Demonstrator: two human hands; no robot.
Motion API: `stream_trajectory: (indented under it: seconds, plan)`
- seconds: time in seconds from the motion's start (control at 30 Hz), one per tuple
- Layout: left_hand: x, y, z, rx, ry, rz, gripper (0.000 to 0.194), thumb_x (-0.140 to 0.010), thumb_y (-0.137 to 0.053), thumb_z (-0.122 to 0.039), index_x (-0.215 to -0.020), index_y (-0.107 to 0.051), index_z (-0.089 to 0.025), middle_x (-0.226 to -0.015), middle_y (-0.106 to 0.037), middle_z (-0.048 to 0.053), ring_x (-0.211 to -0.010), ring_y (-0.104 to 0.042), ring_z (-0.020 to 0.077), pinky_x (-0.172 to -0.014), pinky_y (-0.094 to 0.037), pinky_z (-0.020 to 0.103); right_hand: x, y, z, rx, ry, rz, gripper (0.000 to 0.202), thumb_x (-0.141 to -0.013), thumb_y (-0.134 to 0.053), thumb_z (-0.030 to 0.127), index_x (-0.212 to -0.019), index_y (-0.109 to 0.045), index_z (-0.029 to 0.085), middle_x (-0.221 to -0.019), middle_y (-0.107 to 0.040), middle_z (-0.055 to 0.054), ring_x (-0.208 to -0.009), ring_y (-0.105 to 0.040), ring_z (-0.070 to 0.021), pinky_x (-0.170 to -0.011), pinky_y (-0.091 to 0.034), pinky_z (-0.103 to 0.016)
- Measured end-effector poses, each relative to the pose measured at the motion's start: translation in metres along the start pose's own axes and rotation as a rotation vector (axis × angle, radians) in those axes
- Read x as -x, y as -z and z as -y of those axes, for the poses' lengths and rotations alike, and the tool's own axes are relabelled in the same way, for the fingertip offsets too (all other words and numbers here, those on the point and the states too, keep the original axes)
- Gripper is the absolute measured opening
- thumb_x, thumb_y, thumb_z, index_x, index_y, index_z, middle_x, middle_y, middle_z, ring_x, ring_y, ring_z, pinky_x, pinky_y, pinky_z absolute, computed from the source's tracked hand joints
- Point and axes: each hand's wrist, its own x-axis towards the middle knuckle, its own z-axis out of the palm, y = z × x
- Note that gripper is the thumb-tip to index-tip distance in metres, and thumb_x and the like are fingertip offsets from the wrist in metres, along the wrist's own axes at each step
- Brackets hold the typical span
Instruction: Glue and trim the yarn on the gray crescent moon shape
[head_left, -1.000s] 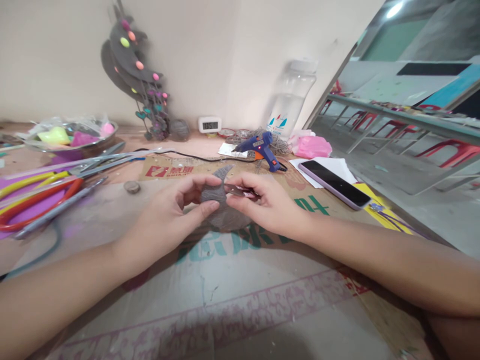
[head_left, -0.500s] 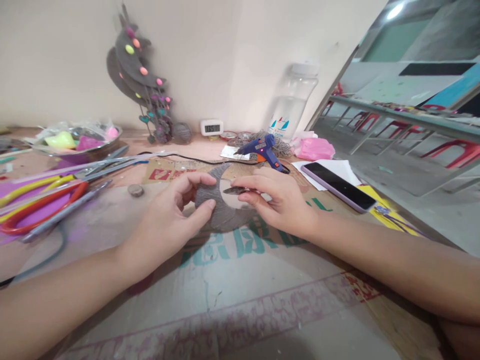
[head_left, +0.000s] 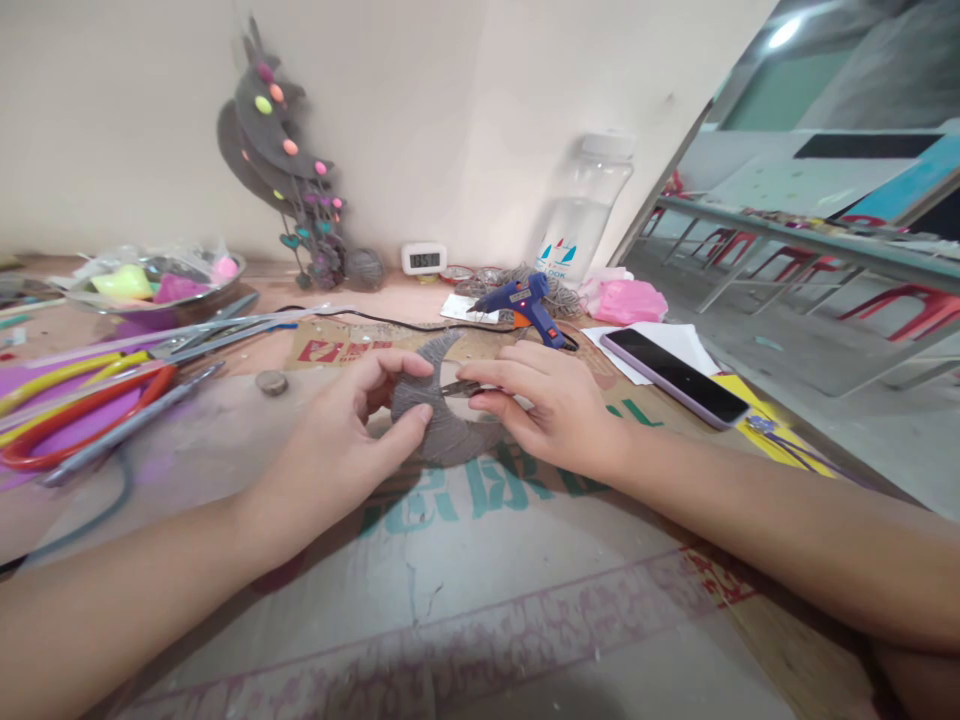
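Observation:
A crescent [head_left: 427,395] wrapped in grey yarn stands tilted over the cardboard, its hollow side facing right. My left hand [head_left: 360,420] pinches its left part between thumb and fingers. Inside the curve, my right hand [head_left: 547,405] grips a small dark pointed piece [head_left: 459,388] between thumb and forefinger, its tip close to the crescent's inner edge. Fingers cover most of that piece, so its kind cannot be made out. The crescent's lower right tip is partly hidden behind my right hand.
Behind the hands lie a blue glue gun [head_left: 525,303], grey cord [head_left: 555,290], a timer [head_left: 424,258] and a water bottle [head_left: 581,215]. Scissors [head_left: 97,440] and a bowl [head_left: 150,298] occupy the left; a phone [head_left: 675,378] rests at right. A decorated crescent ornament [head_left: 274,130] leans against the wall.
The dark piece in my right hand has shifted slightly left and turned, its tip now nearer the crescent's inner edge. My left hand keeps its hold almost unmoved.

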Motion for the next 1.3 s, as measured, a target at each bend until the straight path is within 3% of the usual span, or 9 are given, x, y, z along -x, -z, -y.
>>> stream_trajectory:
  seconds: [0.53,0.83,1.3]
  plan:
    - [-0.0002,0.0000,0.0008,-0.004,0.014,-0.017,0.021,-0.082,-0.060,-0.022,-0.103,-0.056,-0.024,-0.093,-0.061,-0.001,-0.073,-0.058,0.0130,-0.059,-0.047,0.023,-0.0004,0.0000,0.0006,0.057,0.021,0.020,0.026,-0.096,-0.046,0.030,-0.103,-0.065,0.014,-0.079,-0.065,-0.006,-0.070,-0.055,-0.0164,-0.065,-0.040,-0.028]
    - [-0.0009,-0.0014,0.0043,0.069,-0.004,0.024,0.024,-0.084,-0.056,-0.019,-0.108,-0.053,-0.022,-0.101,-0.061,0.003,-0.086,-0.061,0.0147,-0.066,-0.050,0.023,0.0025,-0.0013,0.0016,-0.231,-0.206,0.000,0.029,-0.093,-0.050,0.031,-0.117,-0.059,0.017,-0.095,-0.068,-0.006,-0.080,-0.061,-0.0155,-0.072,-0.047,-0.028]
    - [-0.0020,-0.0038,0.0015,0.170,0.043,0.002,0.030,-0.082,-0.061,-0.017,-0.111,-0.055,-0.021,-0.104,-0.064,0.002,-0.089,-0.064,0.0143,-0.069,-0.053,0.022,0.0020,-0.0034,0.0017,-0.324,-0.279,-0.033,0.026,-0.086,-0.062,0.038,-0.095,-0.062,0.014,-0.080,-0.064,-0.004,-0.065,-0.054,-0.0117,-0.059,-0.042,-0.023]
